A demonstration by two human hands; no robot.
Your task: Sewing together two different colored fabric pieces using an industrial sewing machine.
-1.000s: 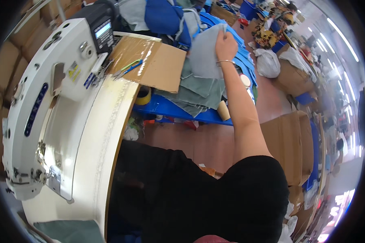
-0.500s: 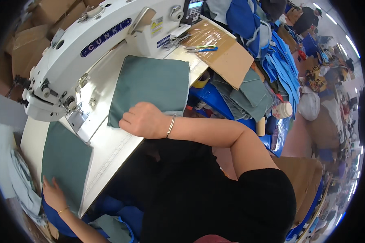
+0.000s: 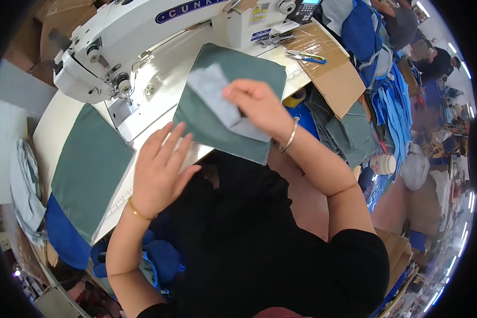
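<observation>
My right hand pinches a light grey-blue piece of cloth, slightly blurred, over a dark green fabric panel. The panel lies on the sewing machine's white table and hangs over its front edge. My left hand is open with fingers spread, by the panel's lower left side; contact is unclear. Left of it, a second green panel runs from beside the needle area over the table's front edge. The white sewing machine stands behind both panels.
Thread snips lie on a taped cardboard sheet at the right. Beyond are stacked green pieces, light blue strips and a white jar. Pale cloth hangs at the left. Two people show at the far right.
My left hand has left the left panel and moved right, towards the other one. My right hand has risen from the right panel's lower edge, now with the light grey-blue cloth. The view has shifted.
</observation>
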